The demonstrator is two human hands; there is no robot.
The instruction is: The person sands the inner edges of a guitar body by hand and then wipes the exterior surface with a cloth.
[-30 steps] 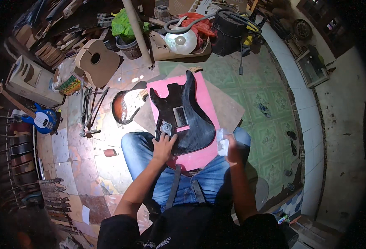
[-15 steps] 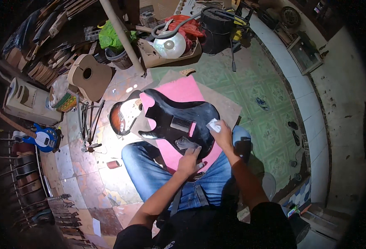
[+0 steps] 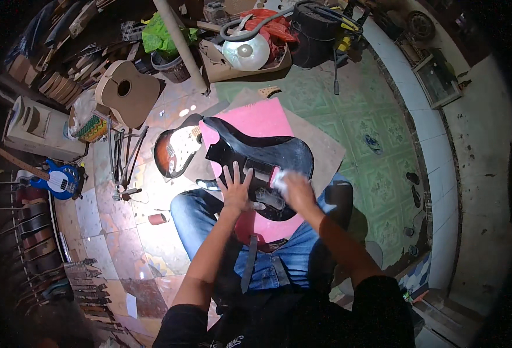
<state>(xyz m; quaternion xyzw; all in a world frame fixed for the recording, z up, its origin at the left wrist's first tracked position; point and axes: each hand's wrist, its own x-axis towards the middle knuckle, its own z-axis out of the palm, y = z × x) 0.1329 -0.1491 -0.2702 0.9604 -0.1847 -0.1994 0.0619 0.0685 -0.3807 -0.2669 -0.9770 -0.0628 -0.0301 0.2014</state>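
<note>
Body [image 3: 270, 152] lying across pink sheet [image 3: 259, 116], overhanging its right edge. Left hand [image 3: 236, 190] resting on it, fingers spread; right hand [image 3: 299, 192], blurred, clutching white wad [image 3: 278, 180]. Body looking stiff, fairly heavy, slick, scratch-prone; rims seeming the safest hold.

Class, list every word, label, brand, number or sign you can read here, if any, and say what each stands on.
None can be read clearly.
Black shirt: white script lettering near the picture's lower edge, too small and blurred to read.
Black electric guitar body: no lettering that I can make out.
</note>
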